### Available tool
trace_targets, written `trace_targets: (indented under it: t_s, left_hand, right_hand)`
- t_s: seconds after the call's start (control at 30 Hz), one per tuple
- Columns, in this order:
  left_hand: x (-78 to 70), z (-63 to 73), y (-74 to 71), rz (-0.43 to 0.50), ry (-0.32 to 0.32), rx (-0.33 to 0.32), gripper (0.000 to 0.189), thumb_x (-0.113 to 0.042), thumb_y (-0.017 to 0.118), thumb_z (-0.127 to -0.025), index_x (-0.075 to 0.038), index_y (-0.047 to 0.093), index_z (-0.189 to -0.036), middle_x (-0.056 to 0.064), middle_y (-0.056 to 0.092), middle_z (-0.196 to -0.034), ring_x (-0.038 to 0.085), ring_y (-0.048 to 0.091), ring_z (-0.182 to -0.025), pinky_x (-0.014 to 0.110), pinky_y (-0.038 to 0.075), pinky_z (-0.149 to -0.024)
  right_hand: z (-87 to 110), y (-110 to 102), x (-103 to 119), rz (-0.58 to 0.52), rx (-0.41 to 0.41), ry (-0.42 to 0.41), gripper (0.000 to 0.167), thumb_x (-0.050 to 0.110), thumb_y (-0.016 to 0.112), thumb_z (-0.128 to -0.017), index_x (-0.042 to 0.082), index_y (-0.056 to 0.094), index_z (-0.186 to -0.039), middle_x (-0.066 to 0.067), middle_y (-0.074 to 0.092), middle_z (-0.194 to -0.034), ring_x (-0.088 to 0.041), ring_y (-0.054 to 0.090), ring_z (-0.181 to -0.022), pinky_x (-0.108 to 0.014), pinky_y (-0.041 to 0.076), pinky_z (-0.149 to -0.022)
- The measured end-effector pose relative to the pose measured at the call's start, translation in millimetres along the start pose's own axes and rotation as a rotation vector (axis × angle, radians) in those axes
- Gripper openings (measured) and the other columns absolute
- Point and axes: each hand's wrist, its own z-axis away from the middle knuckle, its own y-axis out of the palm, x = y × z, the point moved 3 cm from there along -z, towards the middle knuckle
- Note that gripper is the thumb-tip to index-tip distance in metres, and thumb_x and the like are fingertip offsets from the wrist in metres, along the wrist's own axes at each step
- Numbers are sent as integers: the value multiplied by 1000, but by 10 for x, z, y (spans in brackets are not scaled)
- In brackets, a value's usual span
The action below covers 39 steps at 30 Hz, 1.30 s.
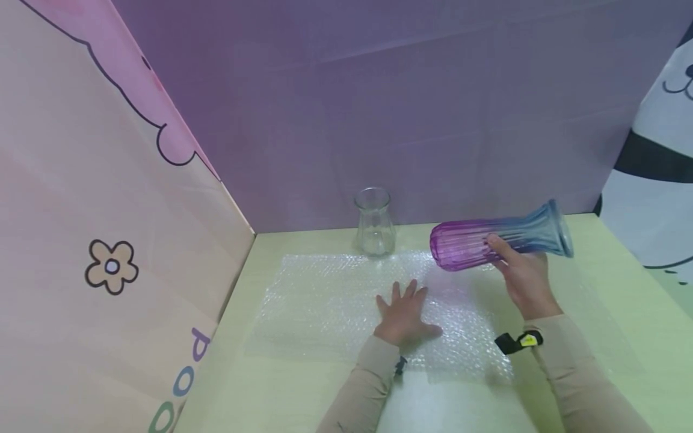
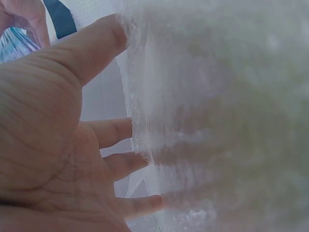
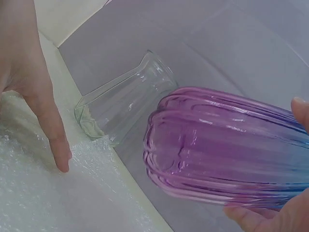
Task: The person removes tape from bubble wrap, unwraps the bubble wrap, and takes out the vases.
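Observation:
My right hand [image 1: 526,281] grips a ribbed glass vase [image 1: 476,242] around its middle, tilted nearly flat above the table. The vase fades from purple at its base to blue at the flared mouth, which points right. In the right wrist view the purple base [image 3: 193,145] is turned toward my other hand. With fingers spread, my left hand [image 1: 403,316] presses on a sheet of bubble wrap [image 1: 319,307] laid over the table. Its fingertips meet the plastic in the left wrist view.
A clear glass vase [image 1: 376,231] stands upright at the back of the pale table [image 1: 227,385], by the wrap's far edge. Behind it rises a purple cloth backdrop [image 1: 411,108]. A printed panel [image 1: 108,180] borders the left side.

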Motion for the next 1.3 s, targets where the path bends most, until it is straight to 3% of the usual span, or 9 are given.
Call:
trace_targets:
  t_s: [0.33, 0.8, 0.87, 1.0, 1.13, 1.3]
  left_hand:
    - [0, 1, -4, 15, -5, 9, 97, -62, 75, -81, -33, 30, -161, -4, 18, -172, 38, 14, -159, 78, 12, -119]
    - [6, 20, -5, 37, -2, 12, 96, -61, 75, -81, -33, 29, -161, -3, 18, -173, 40, 13, -159, 79, 10, -118]
    - [12, 16, 1, 35, -2, 9, 96, -61, 74, -81, -33, 29, -162, -3, 18, -173, 40, 13, -159, 79, 10, -118]
    - [19, 13, 9, 24, -2, 10, 97, -63, 74, -81, -34, 28, -162, -3, 17, -173, 39, 13, -159, 78, 11, -119]
    - [21, 8, 7, 10, 3, 6, 97, -64, 73, -81, -33, 29, -162, -3, 18, -173, 39, 14, -159, 78, 12, -119]
    - [18, -2, 7, 3, 6, 1, 97, -65, 74, -81, -33, 29, -161, -3, 18, -172, 39, 14, -159, 78, 13, -119]
  right_hand:
    - [-25, 59, 15, 90, -57, -29, 72, -1, 76, -88, 25, 45, -148, 7, 58, -131, -8, 59, -113, -19, 59, -87]
    - [-56, 69, 44, 83, -152, -38, 74, -7, 82, -79, 20, 50, -140, 5, 62, -124, -9, 59, -113, -19, 60, -85]
    - [-62, 74, 47, 118, -165, -43, 76, -7, 83, -79, 20, 49, -142, 6, 60, -128, -10, 56, -121, -17, 58, -90]
    - [-70, 86, 49, 215, -209, -40, 84, -2, 86, -78, 25, 45, -146, 12, 54, -137, -10, 43, -138, -19, 45, -113]
    - [-88, 126, 34, 213, -252, -33, 83, -3, 88, -75, 24, 48, -143, 12, 55, -130, -11, 45, -132, -21, 41, -115]
    - [-87, 182, 42, 241, -244, -34, 92, -2, 89, -74, 26, 42, -148, 11, 50, -143, -12, 37, -143, -26, 32, -124]
